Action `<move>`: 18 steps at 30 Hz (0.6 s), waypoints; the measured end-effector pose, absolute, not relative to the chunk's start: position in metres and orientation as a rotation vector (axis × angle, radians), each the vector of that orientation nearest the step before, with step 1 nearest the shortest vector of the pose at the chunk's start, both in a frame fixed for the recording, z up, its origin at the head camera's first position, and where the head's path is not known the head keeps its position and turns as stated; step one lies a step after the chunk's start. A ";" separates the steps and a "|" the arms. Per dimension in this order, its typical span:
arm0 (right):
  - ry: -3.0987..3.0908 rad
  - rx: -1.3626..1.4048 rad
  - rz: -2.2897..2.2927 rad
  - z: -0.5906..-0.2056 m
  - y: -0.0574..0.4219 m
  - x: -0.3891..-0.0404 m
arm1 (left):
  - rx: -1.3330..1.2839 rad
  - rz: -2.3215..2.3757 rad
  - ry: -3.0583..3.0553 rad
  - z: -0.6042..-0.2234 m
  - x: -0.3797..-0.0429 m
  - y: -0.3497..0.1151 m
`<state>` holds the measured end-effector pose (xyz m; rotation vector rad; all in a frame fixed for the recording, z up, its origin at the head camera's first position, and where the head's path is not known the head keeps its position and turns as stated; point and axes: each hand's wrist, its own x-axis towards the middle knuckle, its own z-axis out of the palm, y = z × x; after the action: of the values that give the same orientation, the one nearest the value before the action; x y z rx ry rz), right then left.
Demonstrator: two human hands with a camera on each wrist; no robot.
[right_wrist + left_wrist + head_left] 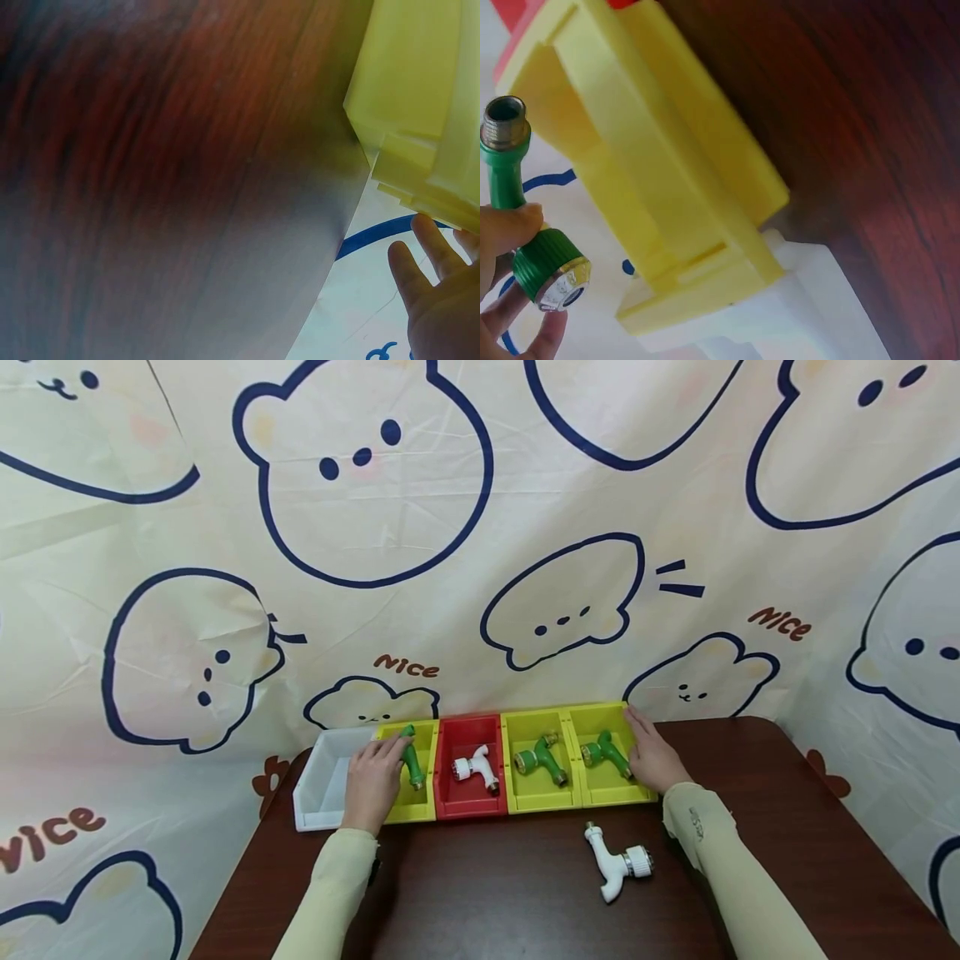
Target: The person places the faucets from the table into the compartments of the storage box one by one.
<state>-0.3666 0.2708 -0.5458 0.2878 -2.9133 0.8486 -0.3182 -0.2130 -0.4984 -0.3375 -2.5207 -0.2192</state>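
Observation:
My left hand [372, 781] grips a green tap [412, 764] over the left yellow bin [426, 735]. In the left wrist view, thumb and fingers close round the green tap [507, 180], its threaded end pointing up. My right hand [656, 756] lies along the outer right side of the rightmost yellow bin [611, 714]. The right wrist view shows its fingers [409, 274] extended beside the bin's edge, some partly hidden. One green tap [606, 753] sits in that bin, another green tap [542, 760] in the yellow bin beside it.
A white tap [476, 768] lies in the red bin [468, 727]. At the row's left end stands a white bin [326, 777]. Another white tap [615, 864] lies on the dark wooden table [495, 893]. A patterned cloth [420, 627] hangs behind.

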 end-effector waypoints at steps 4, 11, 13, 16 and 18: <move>-2.911 0.294 0.855 -0.546 0.271 -0.367 | -0.345 -0.130 -2.568 -0.503 -0.322 -0.214; -2.912 0.289 0.868 -0.544 0.270 -0.367 | -0.330 -0.039 -2.645 -0.508 -0.326 -0.212; -2.917 0.283 0.867 -0.544 0.270 -0.366 | -0.325 -0.021 -2.669 -0.509 -0.327 -0.211; -2.924 0.278 0.869 -0.543 0.270 -0.366 | -0.317 -0.016 -2.705 -0.512 -0.329 -0.211; -2.925 0.276 0.871 -0.542 0.269 -0.365 | -0.318 -0.015 -2.722 -0.514 -0.330 -0.211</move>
<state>-0.3655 0.2694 -0.5421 0.2763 -2.9253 0.8711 -0.3299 -0.2114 -0.5141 -0.3179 -2.7218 -0.0151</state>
